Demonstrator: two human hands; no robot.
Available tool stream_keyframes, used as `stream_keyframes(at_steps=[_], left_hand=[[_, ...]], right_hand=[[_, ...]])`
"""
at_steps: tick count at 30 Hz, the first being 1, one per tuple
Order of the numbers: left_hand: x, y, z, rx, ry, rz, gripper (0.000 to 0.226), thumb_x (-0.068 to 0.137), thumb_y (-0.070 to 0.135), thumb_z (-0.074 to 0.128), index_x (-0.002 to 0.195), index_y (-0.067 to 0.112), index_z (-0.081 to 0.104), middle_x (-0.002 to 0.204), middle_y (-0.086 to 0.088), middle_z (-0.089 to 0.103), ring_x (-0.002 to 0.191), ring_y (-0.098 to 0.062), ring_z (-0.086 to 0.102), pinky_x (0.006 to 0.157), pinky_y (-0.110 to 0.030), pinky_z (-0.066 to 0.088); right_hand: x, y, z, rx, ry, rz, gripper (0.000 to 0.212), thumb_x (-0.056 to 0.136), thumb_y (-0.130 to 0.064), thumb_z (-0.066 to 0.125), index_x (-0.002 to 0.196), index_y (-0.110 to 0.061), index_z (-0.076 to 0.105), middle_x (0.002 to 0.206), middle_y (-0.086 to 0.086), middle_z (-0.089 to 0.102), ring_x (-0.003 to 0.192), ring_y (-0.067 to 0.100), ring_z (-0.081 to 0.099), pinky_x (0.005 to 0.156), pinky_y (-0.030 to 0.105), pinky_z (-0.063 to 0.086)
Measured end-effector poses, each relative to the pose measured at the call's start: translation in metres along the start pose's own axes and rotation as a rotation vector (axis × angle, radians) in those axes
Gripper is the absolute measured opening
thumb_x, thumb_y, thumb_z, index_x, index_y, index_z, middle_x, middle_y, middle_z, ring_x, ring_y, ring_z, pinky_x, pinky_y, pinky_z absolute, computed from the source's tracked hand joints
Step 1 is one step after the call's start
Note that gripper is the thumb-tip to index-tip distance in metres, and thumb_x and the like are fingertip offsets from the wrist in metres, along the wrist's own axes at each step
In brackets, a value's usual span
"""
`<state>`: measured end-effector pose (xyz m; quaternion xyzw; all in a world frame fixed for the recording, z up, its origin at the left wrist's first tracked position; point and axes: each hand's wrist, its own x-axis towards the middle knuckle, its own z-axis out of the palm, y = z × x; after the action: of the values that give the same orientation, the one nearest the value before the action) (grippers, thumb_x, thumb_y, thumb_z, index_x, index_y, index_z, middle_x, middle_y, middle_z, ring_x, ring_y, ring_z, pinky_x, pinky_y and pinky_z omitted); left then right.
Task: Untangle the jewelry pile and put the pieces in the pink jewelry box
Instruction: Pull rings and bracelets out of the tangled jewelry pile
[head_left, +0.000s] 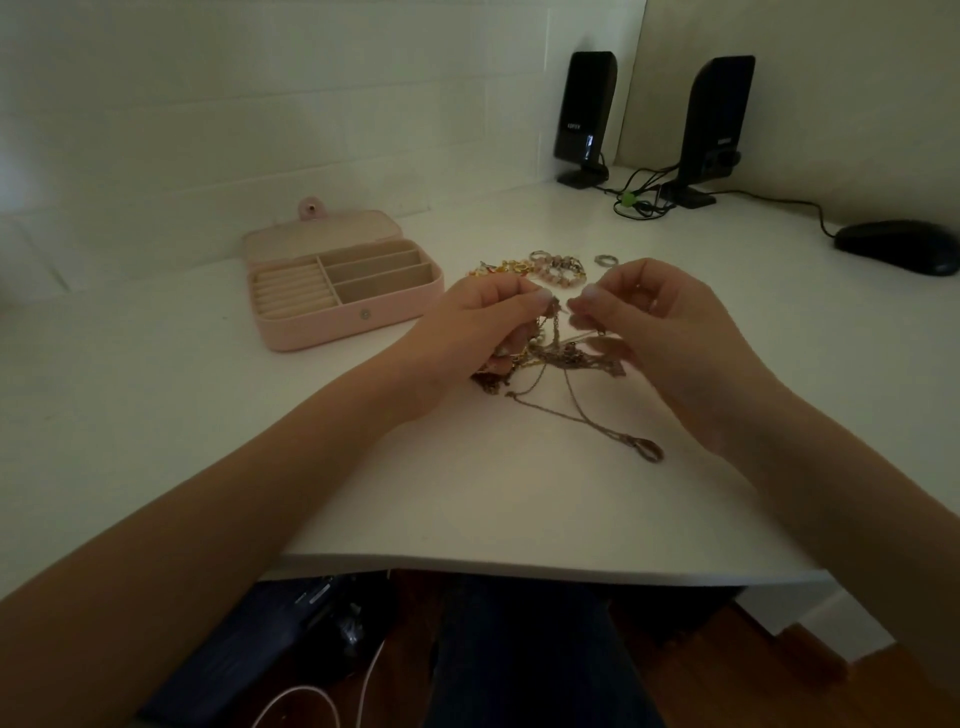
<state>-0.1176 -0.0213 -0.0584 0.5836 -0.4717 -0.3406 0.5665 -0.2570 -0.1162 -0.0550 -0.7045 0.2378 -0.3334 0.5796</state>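
The pink jewelry box (347, 306) is set open on the left of the white desk (156, 374), its lid laid back toward the wall and its beige compartments seen bare. Just right of it, the left hand (480, 327) is curled around a bunch of tangled chains (540, 358) — the strands are gripped between thumb and fingers and lifted a little off the desk. From the tangle, a thin chain is trailed toward the near edge and ended in a clasp (649, 449). Behind the hands, a beaded bracelet (561, 270) and gold pieces (506, 268) are laid on the desk, with a ring (605, 260) just beside them. The right hand (670, 322) is held opposite the left, a fine strand pinched at its fingertips. Farther right, two black speakers (587, 114) — cables gathered between them — and a black mouse (898, 247) are placed near the wall.
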Motion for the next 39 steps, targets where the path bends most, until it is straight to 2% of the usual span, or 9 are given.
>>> stream_keyframes(at_steps=[3,6,9,18,23,26,31,35,39], left_hand=[[0.0006,0.0003,-0.0011,-0.018,0.019,-0.009,0.023,0.098,0.013,0.045,0.078,0.012,0.056,0.049,0.009,0.038,0.045,-0.005,0.029,0.042,-0.016,0.027],[0.0008,-0.0004,-0.0013,-0.013,0.021,0.004,0.023,0.098,0.013,0.047,0.077,0.013,0.057,0.048,0.009,0.040,0.044,-0.004,0.030,0.041,-0.016,0.028],[0.0000,-0.0011,-0.0003,-0.007,0.001,0.007,0.022,0.096,0.011,0.049,0.077,0.013,0.058,0.048,0.009,0.042,0.045,-0.004,0.032,0.043,-0.016,0.030],[-0.0013,-0.0029,0.0005,0.152,0.048,0.047,0.014,0.091,0.013,0.059,0.078,0.012,0.059,0.051,0.009,0.049,0.045,-0.002,0.039,0.046,-0.015,0.033],[-0.0017,-0.0021,0.0025,0.144,0.062,0.047,0.017,0.093,0.011,0.056,0.076,0.013,0.056,0.050,0.007,0.054,0.044,-0.007,0.040,0.043,-0.016,0.032],[-0.0037,0.0001,0.0043,0.173,0.040,0.051,0.017,0.095,0.012,0.051,0.078,0.013,0.053,0.049,0.005,0.057,0.042,-0.006,0.042,0.044,-0.016,0.034],[-0.0039,0.0006,0.0035,0.206,0.036,0.054,0.019,0.096,0.016,0.050,0.078,0.016,0.055,0.050,0.006,0.058,0.045,-0.006,0.044,0.046,-0.015,0.036],[-0.0026,-0.0020,0.0012,0.175,0.057,0.043,0.016,0.095,0.017,0.052,0.080,0.015,0.058,0.052,0.006,0.059,0.045,-0.007,0.044,0.045,-0.015,0.036],[-0.0024,-0.0017,0.0018,0.175,0.068,0.046,0.016,0.094,0.015,0.055,0.078,0.014,0.057,0.050,0.005,0.059,0.044,-0.007,0.044,0.044,-0.014,0.036]], right_hand=[[-0.0004,0.0053,0.0001,-0.429,0.133,-0.301,0.006,0.086,-0.024,0.067,0.089,-0.020,0.065,0.093,-0.012,0.064,0.092,0.001,0.059,0.079,0.015,0.046],[-0.0001,0.0082,0.0013,-0.528,0.128,-0.402,0.003,0.084,-0.025,0.069,0.087,-0.025,0.070,0.096,-0.011,0.062,0.096,0.003,0.054,0.083,0.013,0.039],[0.0006,0.0087,0.0022,-0.553,0.113,-0.404,0.005,0.083,-0.026,0.070,0.087,-0.027,0.071,0.095,-0.010,0.063,0.092,0.001,0.053,0.076,0.004,0.037],[-0.0008,0.0089,0.0033,-0.555,0.124,-0.361,0.005,0.082,-0.023,0.068,0.080,-0.028,0.067,0.085,-0.016,0.061,0.087,0.000,0.054,0.073,0.006,0.039],[-0.0006,0.0091,0.0063,-0.590,0.128,-0.348,0.003,0.082,-0.023,0.065,0.079,-0.025,0.064,0.081,-0.019,0.056,0.081,-0.004,0.052,0.072,0.011,0.038],[-0.0005,0.0088,0.0087,-0.636,0.094,-0.313,0.004,0.084,-0.022,0.062,0.081,-0.023,0.061,0.083,-0.015,0.056,0.080,0.002,0.053,0.071,0.020,0.040],[-0.0001,0.0075,0.0083,-0.618,0.048,-0.310,0.006,0.087,-0.019,0.058,0.081,-0.022,0.060,0.079,-0.018,0.056,0.077,-0.004,0.053,0.066,0.008,0.038],[-0.0015,0.0080,0.0068,-0.598,0.028,-0.324,0.003,0.085,-0.024,0.062,0.082,-0.024,0.063,0.080,-0.018,0.060,0.081,0.000,0.056,0.071,0.009,0.039],[-0.0020,0.0072,0.0066,-0.621,0.042,-0.338,0.005,0.083,-0.022,0.065,0.079,-0.024,0.064,0.075,-0.021,0.058,0.080,-0.002,0.055,0.069,0.006,0.037]])
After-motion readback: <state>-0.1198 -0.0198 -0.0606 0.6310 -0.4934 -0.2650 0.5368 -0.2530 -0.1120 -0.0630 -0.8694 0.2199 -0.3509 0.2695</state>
